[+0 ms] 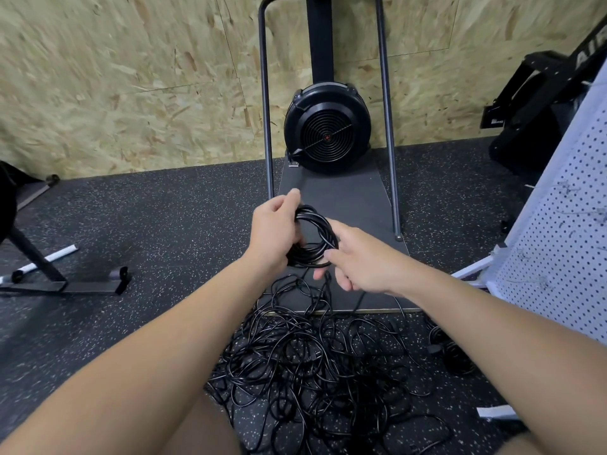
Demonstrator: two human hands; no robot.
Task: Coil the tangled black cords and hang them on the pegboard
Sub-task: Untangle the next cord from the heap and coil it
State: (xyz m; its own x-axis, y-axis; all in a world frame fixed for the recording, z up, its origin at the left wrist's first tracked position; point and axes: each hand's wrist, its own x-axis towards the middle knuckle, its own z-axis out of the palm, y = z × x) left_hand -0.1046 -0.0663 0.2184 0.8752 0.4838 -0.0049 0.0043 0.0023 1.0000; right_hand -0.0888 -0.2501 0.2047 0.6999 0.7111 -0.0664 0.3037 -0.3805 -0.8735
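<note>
Nearest the camera, the tangled black cords (315,362) lie in a loose heap on the speckled rubber floor (147,231), between the two forearms and against the near edge of the black platform (345,198). A second, smaller bundle of cord (450,353) sits on the floor to the right, near the foot of the pegboard.

Above the heap, both hands work one partly wound coil (313,238). The left hand (274,228) grips the coil's left side, fingers curled round the gathered loops, thumb over the top. The right hand (359,261) is at the coil's lower right edge with its fingers bent toward the cord; whether they pinch a strand or only guide it cannot be told. Loose strands trail from the coil down into the heap.

Judgement: coiling is under way, with most of the cord still on the floor and nothing visibly hung. To do this step well, the left hand should keep the loops clamped together while the right draws out one strand at a time, freeing knots before each turn and laying loops of matching size. Pulling hard against the heap risks tightening the tangle.

To the right stands the white pegboard (565,224), with several small wire hooks on it. Farthest off, a black fan unit (326,131) sits at the platform's far edge, against the chipboard wall (131,77).
</note>
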